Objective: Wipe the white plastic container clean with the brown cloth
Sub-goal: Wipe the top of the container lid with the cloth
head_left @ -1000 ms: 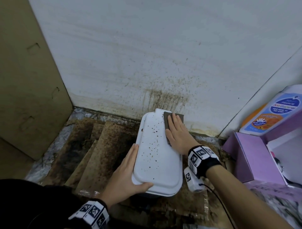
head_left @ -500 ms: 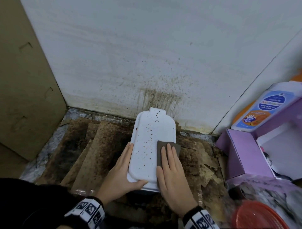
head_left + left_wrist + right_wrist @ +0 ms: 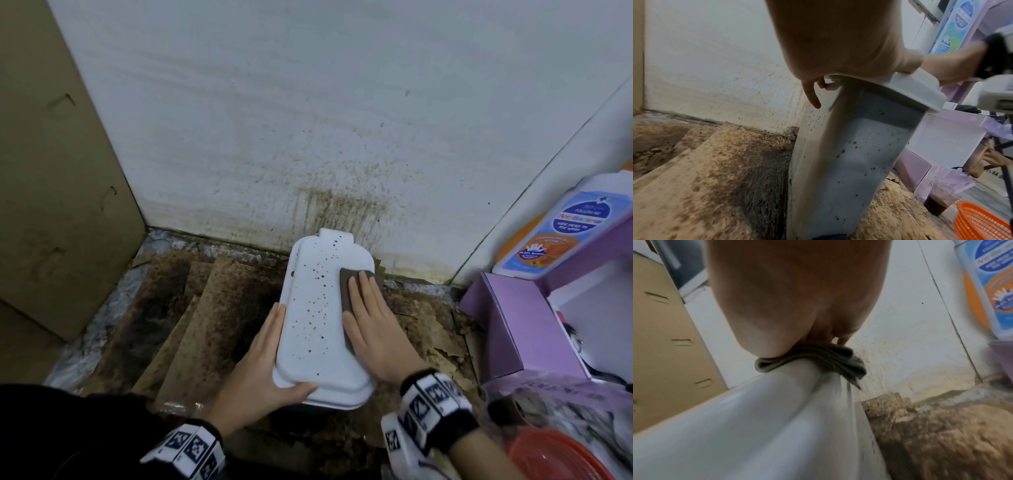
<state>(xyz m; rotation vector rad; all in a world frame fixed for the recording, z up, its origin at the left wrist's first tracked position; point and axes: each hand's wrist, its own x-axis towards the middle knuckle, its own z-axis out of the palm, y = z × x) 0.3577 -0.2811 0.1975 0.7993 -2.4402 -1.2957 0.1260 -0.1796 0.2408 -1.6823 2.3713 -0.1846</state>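
The white plastic container (image 3: 318, 329) stands upright on the dirty floor, its lid dotted with brown spots. My left hand (image 3: 260, 363) grips its near left edge, thumb over the lid and fingers along the side. My right hand (image 3: 371, 318) lies flat with straight fingers on the brown cloth (image 3: 349, 284), pressing it onto the lid's right side. The left wrist view shows the spotted container wall (image 3: 849, 154) below my left hand (image 3: 838, 40). In the right wrist view the folded cloth (image 3: 818, 360) sits between my right hand (image 3: 797, 296) and the lid's rim (image 3: 756, 426).
A stained white wall (image 3: 335, 212) rises just behind the container. Soiled cardboard sheets (image 3: 191, 325) cover the floor. A cardboard panel (image 3: 51, 171) stands on the left. To the right are a purple box (image 3: 520, 325), a soap bottle (image 3: 555, 233) and an orange basket (image 3: 555, 455).
My right hand slid the cloth from the lid's far right corner down to the near end, then back up toward the far half. My left hand kept its hold.
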